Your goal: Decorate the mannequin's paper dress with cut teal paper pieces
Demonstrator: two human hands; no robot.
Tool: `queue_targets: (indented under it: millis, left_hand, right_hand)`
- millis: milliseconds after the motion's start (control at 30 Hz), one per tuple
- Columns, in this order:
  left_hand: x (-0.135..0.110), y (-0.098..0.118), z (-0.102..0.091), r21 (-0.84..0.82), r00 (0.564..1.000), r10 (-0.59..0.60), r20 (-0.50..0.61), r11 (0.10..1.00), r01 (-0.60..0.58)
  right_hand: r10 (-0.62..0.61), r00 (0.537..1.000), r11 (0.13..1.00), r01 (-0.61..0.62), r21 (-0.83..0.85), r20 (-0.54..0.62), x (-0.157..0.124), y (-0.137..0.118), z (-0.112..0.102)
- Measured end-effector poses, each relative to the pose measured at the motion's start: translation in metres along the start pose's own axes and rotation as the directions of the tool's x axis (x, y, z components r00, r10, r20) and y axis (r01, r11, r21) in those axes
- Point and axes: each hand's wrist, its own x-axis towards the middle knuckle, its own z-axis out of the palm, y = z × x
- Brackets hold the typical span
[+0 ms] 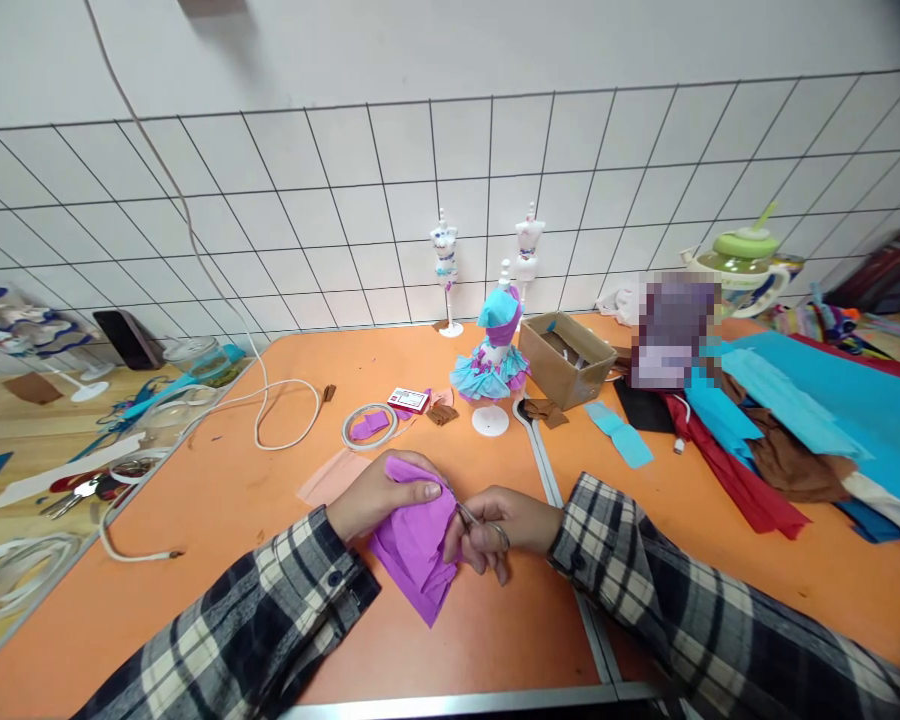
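Note:
My left hand (390, 495) pinches a folded sheet of purple crepe paper (416, 550), thumb on top, above the front of the orange table. In my right hand (487, 525) is a small pair of scissors (474, 518), fingers through the loops. Their blades meet the right edge of the purple paper; the tips are partly hidden by it. Beyond my hands a small mannequin (495, 350) wears a blue and purple ruffled paper dress. A peach paper piece (334, 478) lies flat beside my left hand.
Two bare mini mannequins (445, 262) stand by the tiled wall. A cardboard box (568, 360) sits right of the dressed one. Coiled cable (370, 427), a small red-and-white box (409, 400) and blue paper strips (619, 434) lie around. Coloured paper sheets (795, 400) pile up at right.

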Motion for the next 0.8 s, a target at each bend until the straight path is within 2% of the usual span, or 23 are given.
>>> queue_targets:
  millis: [133, 300, 400, 600, 800]
  left_hand:
    - [0.000, -0.002, 0.004, -0.034, 1.000, -0.006, 0.028, 0.999, 0.007]
    - [0.001, -0.005, 0.005, -0.153, 0.998, -0.002, -0.064, 0.988, -0.008]
    - [0.001, -0.002, 0.002, -0.103, 0.996, 0.016, -0.084, 0.994, -0.025]
    - [0.001, 0.004, -0.001, 0.031, 0.997, 0.059, 0.046, 0.998, -0.061]
    - [0.001, 0.007, -0.003, 0.149, 0.994, 0.096, 0.053, 0.983, -0.103]
  right_hand:
    - [-0.030, 0.999, 1.000, 0.030, -0.002, 0.011, -0.001, -0.002, 0.001]
    - [-0.032, 0.999, 0.999, 0.031, -0.041, -0.031, 0.000, -0.002, 0.001]
    - [-0.031, 0.998, 0.998, 0.027, -0.058, -0.063, 0.000, 0.000, -0.001]
    - [-0.036, 0.999, 0.998, 0.035, -0.053, -0.015, 0.000, -0.002, -0.001]
    - [-0.022, 0.997, 0.998, 0.018, -0.062, -0.070, 0.000, -0.003, 0.001]
